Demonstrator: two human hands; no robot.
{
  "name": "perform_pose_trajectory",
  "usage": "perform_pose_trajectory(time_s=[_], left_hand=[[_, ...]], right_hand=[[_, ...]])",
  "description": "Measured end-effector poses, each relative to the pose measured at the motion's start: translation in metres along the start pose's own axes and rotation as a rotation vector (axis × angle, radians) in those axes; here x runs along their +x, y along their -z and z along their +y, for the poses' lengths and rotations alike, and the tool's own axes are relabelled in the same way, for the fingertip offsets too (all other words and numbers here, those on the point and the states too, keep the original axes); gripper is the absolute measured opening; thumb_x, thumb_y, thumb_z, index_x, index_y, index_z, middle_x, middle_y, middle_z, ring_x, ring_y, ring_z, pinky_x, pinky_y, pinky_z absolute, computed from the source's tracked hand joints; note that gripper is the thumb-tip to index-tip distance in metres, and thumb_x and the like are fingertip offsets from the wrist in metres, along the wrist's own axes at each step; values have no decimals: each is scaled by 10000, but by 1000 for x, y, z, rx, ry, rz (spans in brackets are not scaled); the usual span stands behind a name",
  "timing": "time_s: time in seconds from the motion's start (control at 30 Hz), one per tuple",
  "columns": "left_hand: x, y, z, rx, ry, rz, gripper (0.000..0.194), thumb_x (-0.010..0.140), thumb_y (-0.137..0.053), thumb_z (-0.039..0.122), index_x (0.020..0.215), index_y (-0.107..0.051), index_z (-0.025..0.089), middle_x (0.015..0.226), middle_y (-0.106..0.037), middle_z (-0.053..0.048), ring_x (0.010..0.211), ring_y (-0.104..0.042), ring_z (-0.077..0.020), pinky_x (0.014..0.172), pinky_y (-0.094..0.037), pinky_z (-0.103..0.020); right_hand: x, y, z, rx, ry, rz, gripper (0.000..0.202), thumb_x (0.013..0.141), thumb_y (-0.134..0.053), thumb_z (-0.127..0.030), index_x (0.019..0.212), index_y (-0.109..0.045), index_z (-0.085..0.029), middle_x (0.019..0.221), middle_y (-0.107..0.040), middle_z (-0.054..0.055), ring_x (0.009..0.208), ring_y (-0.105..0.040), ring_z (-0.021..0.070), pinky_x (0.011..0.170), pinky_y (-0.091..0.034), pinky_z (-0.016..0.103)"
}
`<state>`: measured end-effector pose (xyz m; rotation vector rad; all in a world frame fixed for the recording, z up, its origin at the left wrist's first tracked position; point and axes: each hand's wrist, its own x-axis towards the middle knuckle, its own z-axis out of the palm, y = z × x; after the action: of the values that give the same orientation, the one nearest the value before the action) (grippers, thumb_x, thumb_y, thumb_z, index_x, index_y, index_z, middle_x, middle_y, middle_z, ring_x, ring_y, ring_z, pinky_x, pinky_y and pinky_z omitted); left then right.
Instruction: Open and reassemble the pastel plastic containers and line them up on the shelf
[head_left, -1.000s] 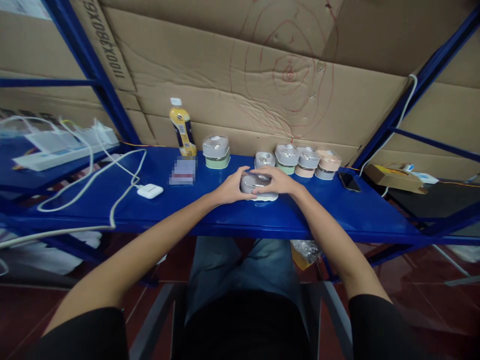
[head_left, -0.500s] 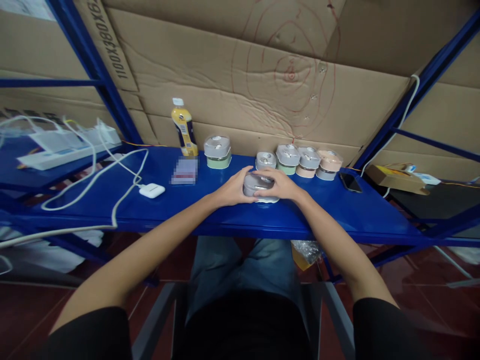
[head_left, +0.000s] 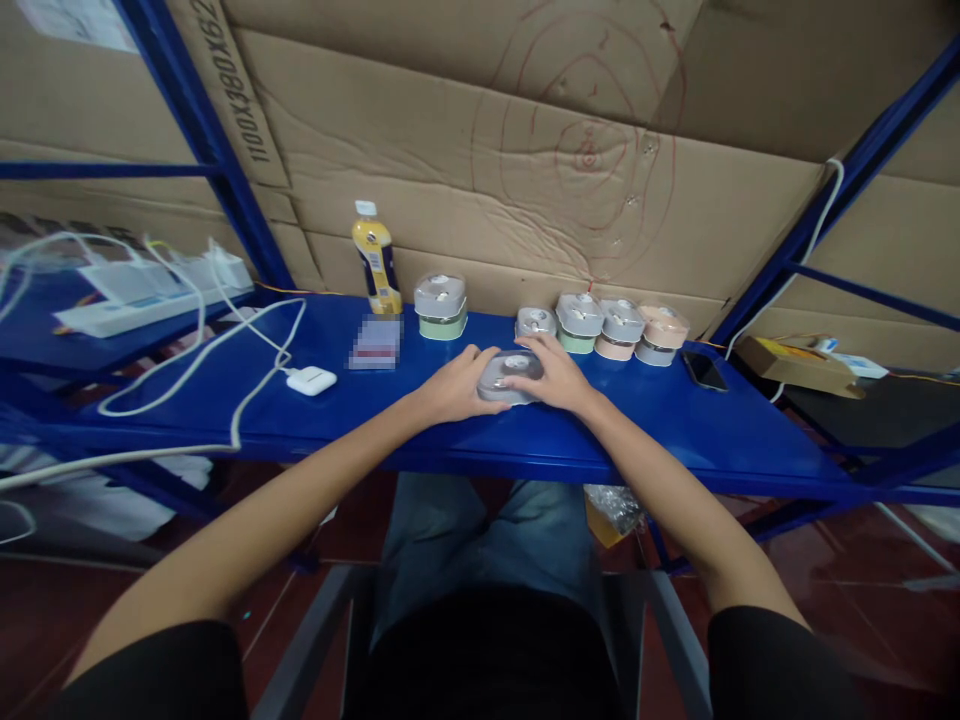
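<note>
Near the centre of the frame, the left hand (head_left: 454,388) and right hand (head_left: 562,378) are holding a grey container (head_left: 499,368) from both sides, fingers curving round it near the front edge of the blue surface (head_left: 652,430), with bare room lying open to either side and a row of containers (head_left: 619,322) standing just behind. The surface is stretching across mid-frame, between blue posts (head_left: 195,150) and before a cardboard wall (head_left: 375,130). At upper left, dark print (head_left: 236,75) is reading "1100X380X62", while a yellow bottle (head_left: 379,265) is wearing a label too small to read.
</note>
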<state>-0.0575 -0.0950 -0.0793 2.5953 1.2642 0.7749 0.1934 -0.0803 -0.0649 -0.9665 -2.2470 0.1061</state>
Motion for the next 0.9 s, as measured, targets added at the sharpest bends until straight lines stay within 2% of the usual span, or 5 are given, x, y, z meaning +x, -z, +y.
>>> perform_pose_trajectory(time_s=[0.2,0.53,0.63,0.77,0.9], left_hand=[[-12,6,1,430,416,121,929,960,-661,728,1518,-489,5,1314,-616,-413,1140,-696,-577,922,-580,-614],[101,-17,-29,197,471,67,846,890,-777,583,1443,-507,3,1400,-613,-422,1321,-642,-563,1057,-542,-607],[105,-8,-42,55,357,176,746,852,-791,588,1360,-560,93,1335,-671,-319,1296,-661,-514,1071,-542,-607],[91,19,-50,67,367,489,540,926,-716,493,1357,-588,194,1391,-636,-238,1409,-553,-509,1149,-463,-693],[94,37,-58,137,571,664,867,815,-833,492,1512,-453,143,1587,-448,-324,1533,-357,-607,1185,-345,-797]], right_hand=[[4,-8,11,-84,-158,190,600,971,-714,-643,1386,-693,-211,1362,-657,192,1313,-647,393,1165,-526,598],[0,-4,26,-33,-269,181,491,1013,-606,-655,1178,-750,-215,1165,-719,136,964,-730,299,1028,-596,546],[0,-4,28,-4,-267,192,502,1010,-598,-684,1148,-754,-228,1143,-723,119,879,-727,266,977,-611,506],[2,-7,24,-10,-259,175,465,1019,-598,-652,1102,-754,-222,1113,-733,119,866,-718,267,947,-612,500],[4,-8,21,-22,-270,136,394,1025,-615,-589,1065,-748,-221,1122,-741,125,861,-713,263,934,-610,491]])
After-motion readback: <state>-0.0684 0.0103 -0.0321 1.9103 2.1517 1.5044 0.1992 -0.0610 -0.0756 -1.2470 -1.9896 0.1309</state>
